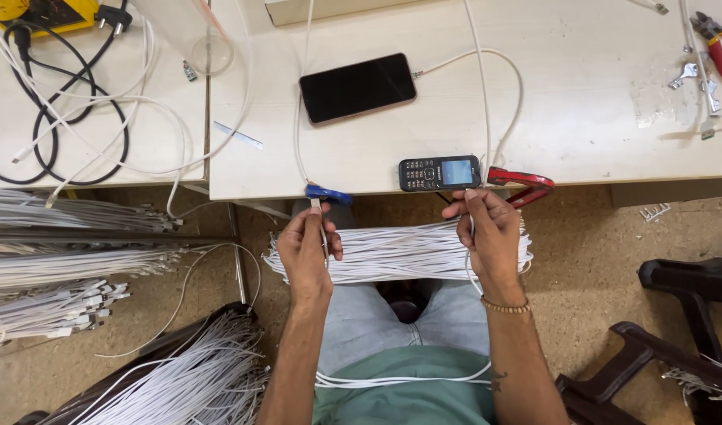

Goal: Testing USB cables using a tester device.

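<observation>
Spanning both hands: white cable bundle (pixel 400 252) btwn left hand (pixel 306 252) & right hand (pixel 491 236), prob. gripped.

In my left hand (pixel 306 252) and right hand (pixel 491 236): a bundle of white, smooth, plastic-sheathed cables (pixel 400 250). Just beyond my grip: a matt, pale laminate tabletop (pixel 581 118), a glossy black glass smartphone (pixel 358 87), and a matt black plastic keypad phone (pixel 439 172).
</observation>
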